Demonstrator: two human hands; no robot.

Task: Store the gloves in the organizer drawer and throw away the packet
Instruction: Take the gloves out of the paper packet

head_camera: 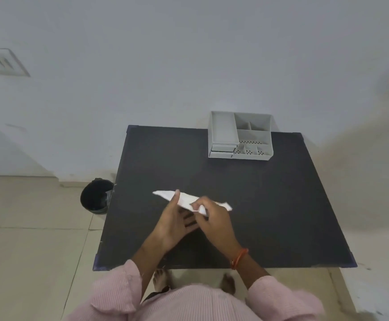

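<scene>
Gripping the white packet (pixel 188 200) above the bench (pixel 258 205), both hands' fingers (pixel 198 206) clamped on it, apparently to open it.

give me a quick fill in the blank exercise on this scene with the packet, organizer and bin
1. Both hands hold the white packet above the ____ table.
2. The grey organizer stands at the table's ____ edge, by the wall.
3. The dark bin sits on the floor to the table's ____.
4. An orange band circles the ____ wrist.

Missing words: black; far; left; right
</scene>
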